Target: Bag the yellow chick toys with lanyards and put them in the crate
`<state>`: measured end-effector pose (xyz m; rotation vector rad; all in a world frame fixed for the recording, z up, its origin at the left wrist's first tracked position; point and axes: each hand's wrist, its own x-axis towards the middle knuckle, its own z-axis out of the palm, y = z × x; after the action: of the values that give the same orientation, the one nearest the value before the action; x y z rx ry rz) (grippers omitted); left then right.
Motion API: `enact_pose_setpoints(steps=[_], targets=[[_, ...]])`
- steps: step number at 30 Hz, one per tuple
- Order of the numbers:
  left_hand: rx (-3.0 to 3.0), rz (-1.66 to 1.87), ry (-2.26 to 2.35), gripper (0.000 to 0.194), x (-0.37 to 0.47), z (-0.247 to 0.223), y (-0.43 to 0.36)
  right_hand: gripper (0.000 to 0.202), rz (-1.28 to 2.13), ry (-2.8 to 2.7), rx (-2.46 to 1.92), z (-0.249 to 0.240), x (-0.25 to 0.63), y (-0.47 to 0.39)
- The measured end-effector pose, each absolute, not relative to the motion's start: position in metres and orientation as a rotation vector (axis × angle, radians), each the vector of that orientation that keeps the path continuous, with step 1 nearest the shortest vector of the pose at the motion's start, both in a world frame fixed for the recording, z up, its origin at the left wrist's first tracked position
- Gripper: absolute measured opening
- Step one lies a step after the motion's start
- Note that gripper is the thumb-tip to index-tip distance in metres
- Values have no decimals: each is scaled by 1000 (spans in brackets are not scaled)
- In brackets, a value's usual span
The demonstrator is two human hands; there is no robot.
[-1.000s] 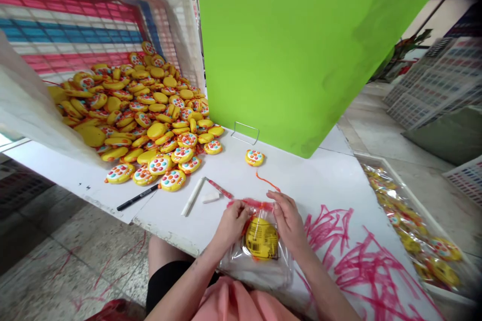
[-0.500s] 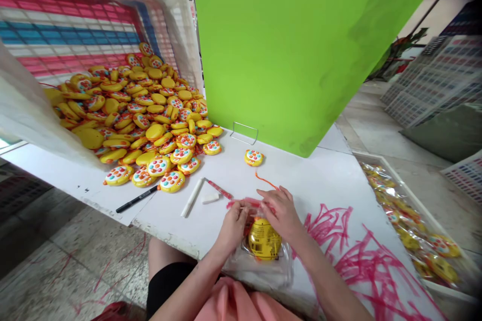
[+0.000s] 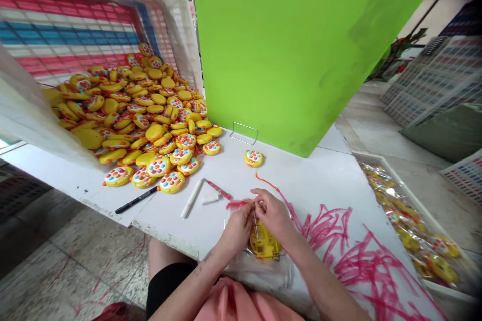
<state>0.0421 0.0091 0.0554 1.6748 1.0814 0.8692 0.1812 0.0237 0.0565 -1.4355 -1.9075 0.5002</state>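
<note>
A yellow toy [image 3: 265, 246] lies inside a clear plastic bag [image 3: 259, 271] at the table's front edge, with black print over it. My left hand [image 3: 240, 225] pinches the top of the bag, fingers closed. My right hand [image 3: 274, 214] meets it there, thumb and fingertips pressed together on the same edge of plastic. The fingertips of both hands touch or nearly touch. An orange cord [image 3: 266, 180] runs across the table just beyond my right hand, towards a single yellow toy [image 3: 253, 157] with coloured dots.
A tipped, cloth-lined basket [image 3: 176, 25] spills a heap of yellow toys [image 3: 154, 110] at left. A black pen [image 3: 136, 199], white marker [image 3: 192, 198] and white cap [image 3: 210, 198] lie nearby. A green board [image 3: 286, 50] stands behind. Bagged toys fill a crate [image 3: 448, 288] at right.
My hands have drawn together at the top of the bag. The right hand has shifted left and its fingers have curled in. The bagged toy is more covered by plastic.
</note>
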Motion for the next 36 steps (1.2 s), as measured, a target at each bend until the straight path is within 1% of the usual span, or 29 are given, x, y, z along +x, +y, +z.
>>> enact_pose_setpoints(steps=[3,6,8,11,13,17,18,19,21,23,24,26,27,31,33,36], targets=[[1596,874,1069,29,43,50,10,27,704,-1590,-1482,46,196,31],[1291,860,1025,29,41,39,13,28,836,-1040,-1454,36,239,42],[1057,846,1006,29,39,32,15,34,814,-637,-1384,32,278,48],[913,861,1006,28,36,26,17,39,694,-415,-1341,31,330,47],[902,862,1001,28,35,27,18,42,702,-360,-1345,32,348,42],[866,869,966,32,34,31,18,54,1049,-439,-1474,32,351,36],[861,869,955,35,34,31,18,57,1082,-465,-1508,32,348,36],[865,871,944,37,34,31,18,59,1047,-491,-1534,32,345,38],[901,881,918,38,35,30,18,59,853,-555,-1536,34,338,42],[908,890,898,35,35,28,18,51,716,-671,-1525,38,331,45],[895,889,895,33,36,27,18,44,709,-748,-1541,41,326,45],[856,876,900,31,36,25,19,33,827,-954,-1633,45,313,42],[842,872,903,31,35,24,19,31,932,-1082,-1675,47,304,39],[824,879,863,29,33,20,18,28,1358,-1449,-1620,44,270,28],[816,886,837,30,32,18,18,26,1420,-1475,-1571,41,259,25],[808,894,811,31,30,18,18,20,1426,-1430,-1530,41,255,24]])
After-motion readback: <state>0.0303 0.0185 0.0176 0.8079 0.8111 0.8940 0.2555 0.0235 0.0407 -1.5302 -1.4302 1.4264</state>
